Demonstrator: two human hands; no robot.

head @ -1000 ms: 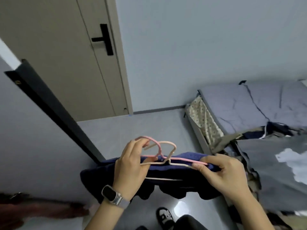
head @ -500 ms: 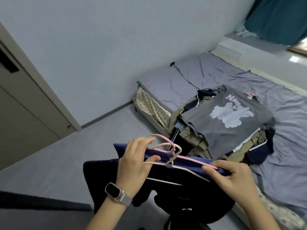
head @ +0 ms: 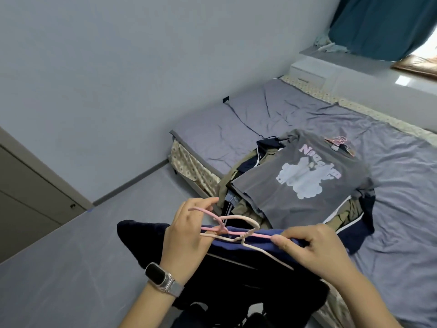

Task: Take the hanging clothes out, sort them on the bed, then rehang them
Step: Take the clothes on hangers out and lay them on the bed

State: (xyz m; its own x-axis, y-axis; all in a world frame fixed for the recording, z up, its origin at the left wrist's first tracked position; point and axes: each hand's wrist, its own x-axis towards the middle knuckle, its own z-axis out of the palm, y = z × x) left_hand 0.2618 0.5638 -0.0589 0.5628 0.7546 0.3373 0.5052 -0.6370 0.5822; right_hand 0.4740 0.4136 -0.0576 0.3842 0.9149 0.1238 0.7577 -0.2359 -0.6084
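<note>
I carry dark navy clothes (head: 236, 275) on two hangers, one pink (head: 212, 215), one cream (head: 248, 221), at the bottom middle of the head view. My left hand (head: 186, 235), a watch on its wrist, holds the hangers' hooks and left ends. My right hand (head: 314, 249) pinches the right arms of the hangers together with the blue cloth. Beyond them a grey T-shirt (head: 305, 183) with a pale cloud print lies on a pile of olive and navy clothes (head: 246, 166) on the bed (head: 390, 233).
The bed's near corner (head: 175, 138) juts into the grey floor (head: 71, 256). More pink hangers (head: 339, 140) lie by the T-shirt's collar. A door (head: 23, 197) is at the left, a white window ledge (head: 354, 67) and teal curtain (head: 383, 24) at the back right.
My view has swung right from the door to the bed, and the bed now lies closer. Both hands keep the same hold on the hangers and dark clothes.
</note>
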